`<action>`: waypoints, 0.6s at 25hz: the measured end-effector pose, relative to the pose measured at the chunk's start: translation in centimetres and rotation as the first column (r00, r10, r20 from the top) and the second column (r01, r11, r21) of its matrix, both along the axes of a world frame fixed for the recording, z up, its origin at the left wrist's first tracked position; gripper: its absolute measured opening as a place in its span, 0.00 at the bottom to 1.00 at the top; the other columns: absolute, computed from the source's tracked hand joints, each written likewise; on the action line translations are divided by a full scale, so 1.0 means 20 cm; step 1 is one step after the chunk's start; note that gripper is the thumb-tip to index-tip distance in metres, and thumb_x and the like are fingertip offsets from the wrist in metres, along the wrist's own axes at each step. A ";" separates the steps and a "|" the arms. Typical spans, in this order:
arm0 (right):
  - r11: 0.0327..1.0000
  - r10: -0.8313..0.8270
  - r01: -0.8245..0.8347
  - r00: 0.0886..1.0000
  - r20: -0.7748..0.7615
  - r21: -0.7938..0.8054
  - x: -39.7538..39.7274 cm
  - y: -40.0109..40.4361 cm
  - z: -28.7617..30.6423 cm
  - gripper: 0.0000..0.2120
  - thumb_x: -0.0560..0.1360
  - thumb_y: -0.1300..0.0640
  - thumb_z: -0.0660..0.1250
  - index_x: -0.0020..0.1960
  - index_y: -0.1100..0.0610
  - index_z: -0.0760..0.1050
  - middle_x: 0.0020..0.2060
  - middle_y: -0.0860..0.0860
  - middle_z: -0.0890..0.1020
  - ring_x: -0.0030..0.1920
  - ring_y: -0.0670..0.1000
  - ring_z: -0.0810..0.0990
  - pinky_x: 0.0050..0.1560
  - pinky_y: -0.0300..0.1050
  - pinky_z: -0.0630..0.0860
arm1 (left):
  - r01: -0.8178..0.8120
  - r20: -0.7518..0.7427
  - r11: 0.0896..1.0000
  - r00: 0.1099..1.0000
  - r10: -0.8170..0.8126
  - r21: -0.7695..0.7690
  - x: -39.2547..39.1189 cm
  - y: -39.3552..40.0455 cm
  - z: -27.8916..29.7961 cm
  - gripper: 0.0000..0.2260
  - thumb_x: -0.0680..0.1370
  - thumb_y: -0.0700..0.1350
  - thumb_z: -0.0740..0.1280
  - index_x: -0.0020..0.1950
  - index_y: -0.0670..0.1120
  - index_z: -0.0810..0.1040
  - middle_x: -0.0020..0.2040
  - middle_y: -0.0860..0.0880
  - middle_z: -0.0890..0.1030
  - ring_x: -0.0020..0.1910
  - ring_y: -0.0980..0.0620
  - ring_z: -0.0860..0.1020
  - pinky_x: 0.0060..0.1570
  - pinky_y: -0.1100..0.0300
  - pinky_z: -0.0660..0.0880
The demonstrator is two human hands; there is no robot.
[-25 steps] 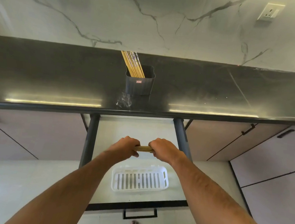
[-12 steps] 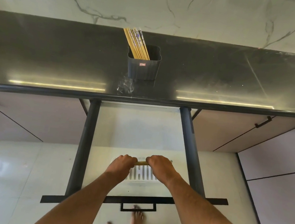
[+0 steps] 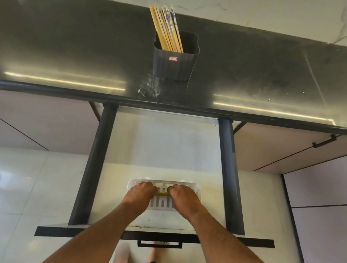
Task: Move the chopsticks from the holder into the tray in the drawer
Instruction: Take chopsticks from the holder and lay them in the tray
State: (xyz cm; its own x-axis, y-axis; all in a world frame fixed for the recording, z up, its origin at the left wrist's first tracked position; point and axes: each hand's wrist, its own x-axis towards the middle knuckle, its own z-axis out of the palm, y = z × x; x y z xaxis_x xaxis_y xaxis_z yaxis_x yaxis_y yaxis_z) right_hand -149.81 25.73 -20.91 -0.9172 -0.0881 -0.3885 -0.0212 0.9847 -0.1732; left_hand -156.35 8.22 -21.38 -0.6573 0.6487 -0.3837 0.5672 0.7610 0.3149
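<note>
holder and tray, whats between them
In the head view, between the holder and the tray: bare dark countertop, its front edge, then bare drawer floor.

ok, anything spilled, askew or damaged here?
One oddity: a whitish smear or scuff on the dark countertop just in front of the holder; can't tell if it's liquid. Nothing else stands out.

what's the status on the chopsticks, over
Both hands, left and right, grip a chopstick bundle low over the white tray in the open drawer. More chopsticks upright in holder. Nothing in the way.
</note>
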 end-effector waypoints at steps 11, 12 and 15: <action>1.000 -0.031 0.031 0.996 -0.082 -0.004 0.02 0.02 -0.01 0.12 0.74 0.69 0.66 0.55 0.61 0.81 0.49 0.57 0.83 0.50 0.56 0.82 0.51 0.50 0.81 | -0.051 -0.080 0.999 0.995 0.052 0.019 -0.01 -0.03 -0.02 0.11 0.72 0.35 0.71 0.51 0.48 0.82 0.49 0.50 0.82 0.48 0.50 0.81 0.47 0.60 0.76; 0.999 -0.031 0.032 0.997 -0.077 0.002 0.02 0.02 -0.01 0.12 0.74 0.69 0.67 0.55 0.61 0.82 0.49 0.57 0.83 0.50 0.55 0.82 0.51 0.49 0.81 | -0.053 -0.075 0.998 0.996 0.054 0.016 -0.01 -0.03 -0.01 0.10 0.72 0.36 0.71 0.49 0.48 0.83 0.47 0.50 0.82 0.46 0.51 0.81 0.46 0.60 0.76; 0.999 -0.037 0.038 0.998 -0.053 0.027 0.03 0.02 -0.01 0.11 0.74 0.69 0.67 0.53 0.59 0.83 0.49 0.56 0.84 0.50 0.55 0.82 0.51 0.49 0.81 | -0.058 -0.029 0.998 0.998 0.058 0.001 -0.02 -0.03 -0.01 0.07 0.73 0.36 0.69 0.41 0.47 0.81 0.39 0.49 0.81 0.39 0.51 0.79 0.40 0.60 0.75</action>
State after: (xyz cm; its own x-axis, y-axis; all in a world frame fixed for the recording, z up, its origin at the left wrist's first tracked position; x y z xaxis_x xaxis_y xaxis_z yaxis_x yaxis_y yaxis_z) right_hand -149.29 26.07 -21.05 -0.9389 -0.0432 -0.3414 0.0073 0.9894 -0.1454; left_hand -156.71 7.54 -21.56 -0.7046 0.6093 -0.3637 0.5311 0.7927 0.2991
